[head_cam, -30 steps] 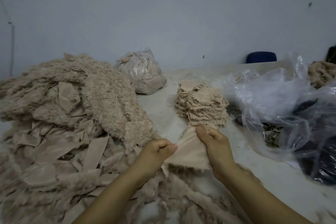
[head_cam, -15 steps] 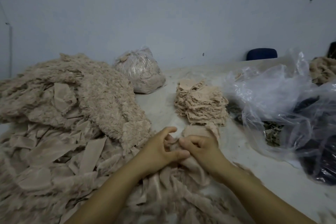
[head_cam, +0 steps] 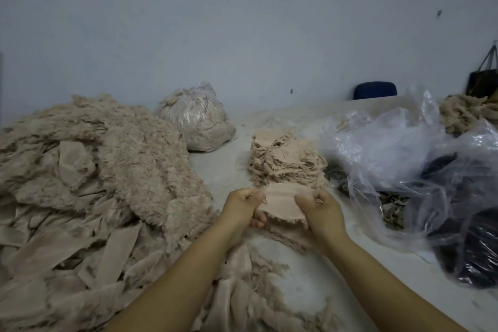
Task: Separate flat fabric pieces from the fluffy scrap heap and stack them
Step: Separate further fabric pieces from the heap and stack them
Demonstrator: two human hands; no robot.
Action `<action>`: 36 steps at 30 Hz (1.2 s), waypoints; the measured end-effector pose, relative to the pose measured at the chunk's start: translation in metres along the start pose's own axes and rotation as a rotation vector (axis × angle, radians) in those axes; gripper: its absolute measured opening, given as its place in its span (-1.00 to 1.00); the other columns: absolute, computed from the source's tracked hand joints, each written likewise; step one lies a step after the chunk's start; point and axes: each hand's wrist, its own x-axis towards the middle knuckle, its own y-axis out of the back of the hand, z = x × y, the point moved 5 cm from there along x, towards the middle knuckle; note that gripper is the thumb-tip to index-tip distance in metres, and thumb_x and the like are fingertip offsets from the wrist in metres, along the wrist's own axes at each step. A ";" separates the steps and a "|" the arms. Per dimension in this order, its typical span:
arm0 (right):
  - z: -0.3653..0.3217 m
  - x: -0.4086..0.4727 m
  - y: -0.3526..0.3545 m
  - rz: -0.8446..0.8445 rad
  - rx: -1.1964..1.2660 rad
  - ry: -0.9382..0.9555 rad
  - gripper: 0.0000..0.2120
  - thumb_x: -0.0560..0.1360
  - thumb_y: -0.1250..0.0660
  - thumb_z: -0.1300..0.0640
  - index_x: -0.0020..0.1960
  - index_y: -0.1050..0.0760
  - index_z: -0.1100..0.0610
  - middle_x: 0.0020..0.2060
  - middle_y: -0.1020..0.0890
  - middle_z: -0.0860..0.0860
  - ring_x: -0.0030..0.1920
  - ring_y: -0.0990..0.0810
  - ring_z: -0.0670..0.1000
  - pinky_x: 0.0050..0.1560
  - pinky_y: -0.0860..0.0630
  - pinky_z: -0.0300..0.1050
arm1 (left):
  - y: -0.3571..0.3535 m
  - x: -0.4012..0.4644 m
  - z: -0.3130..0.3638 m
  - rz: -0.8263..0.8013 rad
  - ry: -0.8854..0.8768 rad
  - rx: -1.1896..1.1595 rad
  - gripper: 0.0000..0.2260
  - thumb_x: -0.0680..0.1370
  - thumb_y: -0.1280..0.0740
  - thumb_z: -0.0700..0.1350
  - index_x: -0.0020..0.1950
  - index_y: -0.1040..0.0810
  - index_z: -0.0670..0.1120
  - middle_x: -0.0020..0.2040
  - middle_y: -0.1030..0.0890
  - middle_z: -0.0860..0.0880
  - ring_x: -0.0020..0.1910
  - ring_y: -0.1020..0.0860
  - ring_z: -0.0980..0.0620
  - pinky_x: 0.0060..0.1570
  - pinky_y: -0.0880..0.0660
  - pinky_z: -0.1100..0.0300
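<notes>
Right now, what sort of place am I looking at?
Probably a textile sorting workroom: a big fluffy scrap heap covers the table, a stack of flat pieces sits nearby, and plastic bags hold more scraps.

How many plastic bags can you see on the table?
3: a stuffed clear bag by the wall, a crumpled clear bag right of the stack, a dark-filled bag far right. More may hide.

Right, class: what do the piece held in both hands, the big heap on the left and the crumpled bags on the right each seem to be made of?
Held piece: thin beige woven-looking fabric, matte, with frayed edges.
Heap: beige plush or faux fur, going by its shaggy pile, mixed with flat smooth scraps.
Bags: thin clear plastic film, glossy and creased, contents showing through.
</notes>
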 end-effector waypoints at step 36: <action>-0.015 -0.077 -0.017 -0.104 0.413 -0.035 -0.64 0.56 -0.31 0.12 0.18 -0.46 0.40 -0.08 -0.60 0.32 -0.09 -0.57 0.31 -0.15 -0.41 -0.04 | 0.090 -0.105 -0.031 -0.397 -0.109 0.506 -0.82 0.43 -0.45 -0.02 -0.30 -0.61 -0.09 -0.43 -0.55 0.11 -0.43 -0.45 0.20 -0.35 -0.37 0.34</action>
